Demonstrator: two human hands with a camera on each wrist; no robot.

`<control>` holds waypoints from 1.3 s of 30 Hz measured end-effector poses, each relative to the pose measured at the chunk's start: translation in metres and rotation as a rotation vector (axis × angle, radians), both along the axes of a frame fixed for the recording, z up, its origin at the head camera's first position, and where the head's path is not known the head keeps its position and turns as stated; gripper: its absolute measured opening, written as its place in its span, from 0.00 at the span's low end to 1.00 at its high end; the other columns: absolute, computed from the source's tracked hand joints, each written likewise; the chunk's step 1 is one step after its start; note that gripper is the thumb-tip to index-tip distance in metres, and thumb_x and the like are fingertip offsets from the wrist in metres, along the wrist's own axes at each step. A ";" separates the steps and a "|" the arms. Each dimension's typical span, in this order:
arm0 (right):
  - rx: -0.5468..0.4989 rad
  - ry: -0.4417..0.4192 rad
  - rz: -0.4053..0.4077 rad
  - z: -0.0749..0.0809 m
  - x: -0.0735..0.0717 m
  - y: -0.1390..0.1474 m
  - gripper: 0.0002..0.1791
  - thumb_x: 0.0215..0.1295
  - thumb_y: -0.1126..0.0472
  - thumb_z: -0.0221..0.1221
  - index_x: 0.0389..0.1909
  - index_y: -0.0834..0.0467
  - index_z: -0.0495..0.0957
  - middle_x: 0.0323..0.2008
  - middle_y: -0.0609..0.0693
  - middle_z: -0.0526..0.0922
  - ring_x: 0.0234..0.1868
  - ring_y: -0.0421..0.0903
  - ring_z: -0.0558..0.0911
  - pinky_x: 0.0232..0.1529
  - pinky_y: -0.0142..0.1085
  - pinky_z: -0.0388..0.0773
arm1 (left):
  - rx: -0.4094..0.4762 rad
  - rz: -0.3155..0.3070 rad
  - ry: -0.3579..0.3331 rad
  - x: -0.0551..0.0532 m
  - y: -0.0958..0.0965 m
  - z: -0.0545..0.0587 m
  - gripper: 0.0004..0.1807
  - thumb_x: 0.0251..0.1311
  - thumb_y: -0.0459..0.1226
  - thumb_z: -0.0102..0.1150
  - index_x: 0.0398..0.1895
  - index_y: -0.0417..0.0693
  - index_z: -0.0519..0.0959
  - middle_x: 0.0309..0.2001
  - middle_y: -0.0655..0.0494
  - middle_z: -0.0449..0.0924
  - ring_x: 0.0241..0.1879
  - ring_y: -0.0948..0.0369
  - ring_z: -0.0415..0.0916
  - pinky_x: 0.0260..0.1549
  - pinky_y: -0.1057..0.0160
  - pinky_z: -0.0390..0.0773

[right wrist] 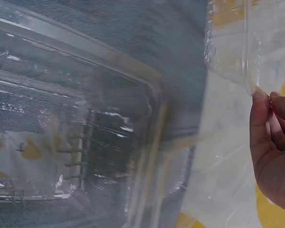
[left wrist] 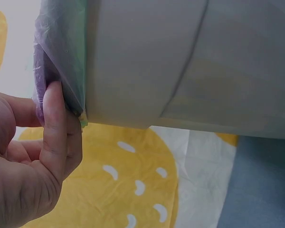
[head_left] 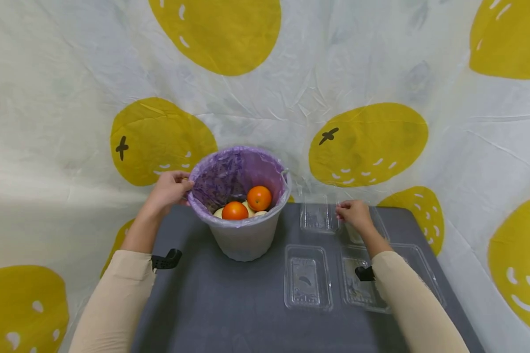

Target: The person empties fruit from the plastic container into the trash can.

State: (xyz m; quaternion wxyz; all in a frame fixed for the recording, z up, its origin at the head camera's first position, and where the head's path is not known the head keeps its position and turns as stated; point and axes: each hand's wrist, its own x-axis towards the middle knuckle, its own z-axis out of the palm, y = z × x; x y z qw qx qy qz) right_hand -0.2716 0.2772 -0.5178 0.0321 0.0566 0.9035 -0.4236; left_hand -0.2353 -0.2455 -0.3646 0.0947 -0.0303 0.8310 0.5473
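A whitish bin [head_left: 245,240] with a purple plastic liner [head_left: 221,179] stands on the grey table, slightly tilted. Inside it lie two orange-red tomatoes, one tomato [head_left: 259,198] above the other tomato [head_left: 234,211], over several pale round things. My left hand [head_left: 171,189] pinches the lined rim at its left side; the left wrist view shows the fingers [left wrist: 53,123] against the liner and the bin wall [left wrist: 137,61]. At the table's back, my right hand [head_left: 355,214] pinches the edge of a clear plastic container [right wrist: 228,42] between thumb and fingertips.
An open clear container [head_left: 308,250] sits right of the bin. More clear containers stand under and around my right forearm, including a larger tray [head_left: 428,264] near the table's right edge. Behind the table hangs a white cloth [head_left: 265,98] printed with yellow fruit.
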 end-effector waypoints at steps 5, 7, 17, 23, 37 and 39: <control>0.020 -0.055 -0.010 -0.012 -0.004 -0.007 0.15 0.73 0.65 0.61 0.50 0.73 0.83 0.31 0.57 0.89 0.24 0.34 0.83 0.29 0.30 0.87 | 0.004 -0.001 -0.007 0.000 -0.001 0.000 0.26 0.78 0.35 0.50 0.73 0.32 0.66 0.46 0.43 0.71 0.32 0.63 0.78 0.28 0.64 0.88; 0.057 -0.076 -0.007 -0.015 -0.004 -0.008 0.14 0.73 0.64 0.61 0.48 0.72 0.84 0.30 0.55 0.89 0.24 0.34 0.83 0.31 0.31 0.87 | 0.003 -0.002 -0.006 -0.001 -0.001 0.000 0.26 0.78 0.35 0.50 0.73 0.31 0.66 0.46 0.43 0.71 0.32 0.63 0.78 0.27 0.64 0.88; 0.269 -0.065 0.073 -0.027 0.000 -0.007 0.14 0.72 0.63 0.61 0.27 0.64 0.87 0.19 0.47 0.84 0.23 0.42 0.82 0.33 0.40 0.81 | -0.001 -0.003 -0.005 -0.001 -0.001 -0.002 0.26 0.78 0.35 0.50 0.73 0.32 0.66 0.46 0.43 0.71 0.32 0.63 0.78 0.27 0.65 0.88; 0.327 -0.063 0.133 -0.031 -0.004 -0.006 0.18 0.73 0.63 0.59 0.20 0.60 0.84 0.16 0.44 0.79 0.22 0.44 0.76 0.28 0.36 0.72 | 0.008 0.004 -0.002 0.000 -0.002 -0.001 0.25 0.77 0.34 0.51 0.73 0.32 0.67 0.46 0.42 0.71 0.31 0.63 0.78 0.26 0.65 0.88; 0.415 0.056 0.136 -0.017 0.011 -0.007 0.15 0.73 0.61 0.56 0.38 0.71 0.84 0.29 0.62 0.83 0.29 0.54 0.78 0.32 0.48 0.78 | 0.025 0.003 0.012 0.000 -0.003 -0.004 0.24 0.77 0.35 0.52 0.71 0.31 0.69 0.45 0.42 0.73 0.30 0.64 0.80 0.28 0.61 0.89; 0.419 0.099 0.121 -0.007 0.016 -0.006 0.17 0.74 0.61 0.54 0.46 0.73 0.83 0.37 0.67 0.85 0.36 0.61 0.83 0.38 0.54 0.82 | 0.036 0.005 0.019 0.002 -0.003 -0.004 0.25 0.78 0.37 0.51 0.72 0.32 0.68 0.48 0.41 0.74 0.31 0.64 0.80 0.30 0.60 0.90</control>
